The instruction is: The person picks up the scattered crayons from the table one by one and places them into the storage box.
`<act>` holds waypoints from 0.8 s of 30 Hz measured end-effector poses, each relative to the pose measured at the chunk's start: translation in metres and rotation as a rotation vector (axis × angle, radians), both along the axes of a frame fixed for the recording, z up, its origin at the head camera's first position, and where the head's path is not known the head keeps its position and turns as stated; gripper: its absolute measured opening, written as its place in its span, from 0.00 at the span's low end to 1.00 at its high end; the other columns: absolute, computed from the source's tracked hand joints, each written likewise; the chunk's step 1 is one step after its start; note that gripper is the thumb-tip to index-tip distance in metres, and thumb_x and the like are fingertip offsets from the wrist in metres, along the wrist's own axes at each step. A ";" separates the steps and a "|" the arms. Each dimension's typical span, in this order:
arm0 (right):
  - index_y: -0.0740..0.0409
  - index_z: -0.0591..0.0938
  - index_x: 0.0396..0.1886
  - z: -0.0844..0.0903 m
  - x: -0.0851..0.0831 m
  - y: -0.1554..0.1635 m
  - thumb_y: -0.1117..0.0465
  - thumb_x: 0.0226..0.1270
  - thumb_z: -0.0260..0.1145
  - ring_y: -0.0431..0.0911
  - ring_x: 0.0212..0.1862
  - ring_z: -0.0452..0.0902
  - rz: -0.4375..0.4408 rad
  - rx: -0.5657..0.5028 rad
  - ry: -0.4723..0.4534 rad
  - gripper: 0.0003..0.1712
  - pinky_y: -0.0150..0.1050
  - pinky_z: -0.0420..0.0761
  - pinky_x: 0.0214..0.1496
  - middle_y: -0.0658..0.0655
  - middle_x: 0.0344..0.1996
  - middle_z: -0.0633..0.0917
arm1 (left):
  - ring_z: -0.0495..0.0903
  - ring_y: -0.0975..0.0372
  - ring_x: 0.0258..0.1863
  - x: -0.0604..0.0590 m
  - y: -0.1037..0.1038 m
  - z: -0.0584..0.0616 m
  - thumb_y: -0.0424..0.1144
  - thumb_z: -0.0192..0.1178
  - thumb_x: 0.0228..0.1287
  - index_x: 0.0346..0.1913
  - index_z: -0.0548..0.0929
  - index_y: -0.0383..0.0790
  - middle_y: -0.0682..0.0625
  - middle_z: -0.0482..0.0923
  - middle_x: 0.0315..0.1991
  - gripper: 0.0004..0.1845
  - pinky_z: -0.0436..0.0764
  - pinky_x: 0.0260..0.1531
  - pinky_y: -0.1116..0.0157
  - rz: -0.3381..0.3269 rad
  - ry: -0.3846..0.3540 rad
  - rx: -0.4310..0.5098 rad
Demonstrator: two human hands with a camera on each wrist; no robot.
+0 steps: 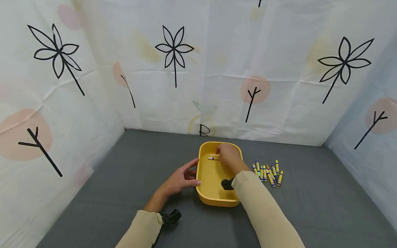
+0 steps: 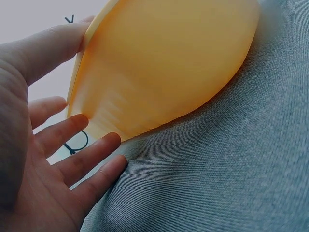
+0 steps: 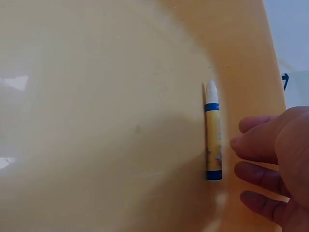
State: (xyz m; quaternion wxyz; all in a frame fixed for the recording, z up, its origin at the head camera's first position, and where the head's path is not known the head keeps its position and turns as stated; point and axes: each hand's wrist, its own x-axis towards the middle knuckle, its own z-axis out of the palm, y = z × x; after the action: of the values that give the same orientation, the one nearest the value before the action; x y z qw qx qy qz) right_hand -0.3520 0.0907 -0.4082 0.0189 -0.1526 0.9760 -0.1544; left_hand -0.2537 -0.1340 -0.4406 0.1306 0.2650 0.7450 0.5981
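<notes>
Lying in the tray (image 1: 212,197), the crayon (image 3: 213,137) sits beside relaxed right fingers (image 3: 253,145) — left hand (image 1: 180,180) open.

Yellow tray (image 1: 212,197) sits flat on the table. One white-tipped, blue-banded crayon (image 3: 213,137) lies inside near its far wall.

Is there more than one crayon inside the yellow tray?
No, the right wrist view shows just one crayon lying in the yellow tray, beside the right hand.
</notes>
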 end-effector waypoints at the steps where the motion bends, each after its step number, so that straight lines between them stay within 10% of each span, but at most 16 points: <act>1: 0.59 0.86 0.41 0.000 0.000 0.001 0.72 0.66 0.59 0.50 0.45 0.77 0.005 -0.003 0.007 0.12 0.45 0.75 0.54 0.55 0.41 0.84 | 0.67 0.41 0.64 -0.002 0.000 -0.004 0.33 0.65 0.62 0.77 0.51 0.38 0.38 0.51 0.75 0.44 0.73 0.58 0.52 0.000 0.002 0.002; 7: 0.61 0.84 0.44 0.016 0.003 0.007 0.70 0.66 0.63 0.52 0.45 0.76 0.028 -0.142 0.001 0.10 0.46 0.76 0.51 0.57 0.41 0.82 | 0.69 0.45 0.64 -0.011 0.000 -0.022 0.33 0.65 0.63 0.77 0.51 0.39 0.40 0.51 0.75 0.45 0.72 0.58 0.51 0.012 0.028 0.009; 24: 0.64 0.80 0.50 0.051 0.028 0.069 0.64 0.68 0.64 0.57 0.45 0.75 -0.129 -0.471 0.066 0.13 0.50 0.78 0.46 0.62 0.42 0.80 | 0.71 0.45 0.62 -0.011 -0.001 -0.023 0.35 0.66 0.62 0.77 0.52 0.38 0.39 0.53 0.74 0.45 0.72 0.58 0.51 0.027 0.051 0.020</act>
State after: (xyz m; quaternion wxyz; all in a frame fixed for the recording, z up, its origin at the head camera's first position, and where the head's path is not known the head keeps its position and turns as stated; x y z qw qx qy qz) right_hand -0.3238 0.1595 -0.3571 -0.0592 -0.0951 0.9208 -0.3736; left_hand -0.2642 -0.1347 -0.4631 0.1007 0.2712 0.7457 0.6002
